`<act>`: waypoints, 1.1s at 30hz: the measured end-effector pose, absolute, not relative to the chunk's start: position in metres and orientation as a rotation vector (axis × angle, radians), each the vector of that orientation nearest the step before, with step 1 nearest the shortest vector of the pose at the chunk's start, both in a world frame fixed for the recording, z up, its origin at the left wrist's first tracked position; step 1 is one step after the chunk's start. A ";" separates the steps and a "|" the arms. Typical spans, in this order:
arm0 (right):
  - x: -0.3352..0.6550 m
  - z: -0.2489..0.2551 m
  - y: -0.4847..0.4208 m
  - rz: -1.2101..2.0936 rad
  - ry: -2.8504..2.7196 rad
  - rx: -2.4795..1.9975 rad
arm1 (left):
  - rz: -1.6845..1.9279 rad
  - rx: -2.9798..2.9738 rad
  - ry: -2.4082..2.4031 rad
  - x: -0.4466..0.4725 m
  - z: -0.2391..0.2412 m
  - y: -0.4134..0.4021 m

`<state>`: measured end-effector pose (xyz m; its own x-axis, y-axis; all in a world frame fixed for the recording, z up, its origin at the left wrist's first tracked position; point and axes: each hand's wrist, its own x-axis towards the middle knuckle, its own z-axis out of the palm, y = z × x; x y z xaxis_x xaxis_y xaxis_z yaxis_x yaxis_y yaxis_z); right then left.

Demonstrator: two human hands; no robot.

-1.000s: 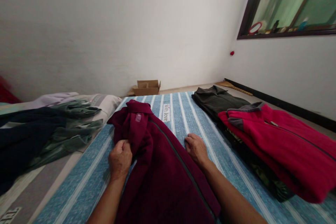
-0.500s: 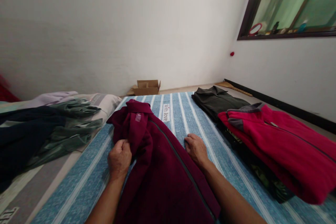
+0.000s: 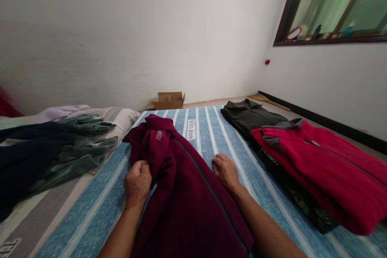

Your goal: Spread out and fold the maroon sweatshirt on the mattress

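Note:
A maroon zip-up jacket lies lengthwise in front of me, its collar at the far end and its dark zip running down the right side. Its sleeve fabric is bunched along the left. My left hand is closed on that bunched fabric, the fingertips hidden. At the jacket's right edge, beyond the zip, my right hand rests low with curled fingers, pinching at the edge. Under both lies a blue-and-white striped bed sheet.
To the right, a folded red fleece jacket rests on dark patterned clothing, with a folded dark shirt behind. Loose dark clothes lie at the left. A cardboard box stands beyond the bed, by the wall.

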<state>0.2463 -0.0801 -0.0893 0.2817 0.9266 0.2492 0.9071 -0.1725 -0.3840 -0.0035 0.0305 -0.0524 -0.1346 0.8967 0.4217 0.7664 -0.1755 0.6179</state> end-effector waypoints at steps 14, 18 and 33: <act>0.245 -0.088 -0.082 0.051 -1.643 -2.082 | 1.183 1.927 1.913 -0.003 -0.050 0.029; 0.245 -0.088 -0.082 0.059 -1.634 -2.085 | 1.168 1.921 1.912 -0.003 -0.049 0.028; 0.247 -0.092 -0.084 0.048 -1.657 -2.046 | 1.206 1.902 1.854 -0.005 -0.058 0.026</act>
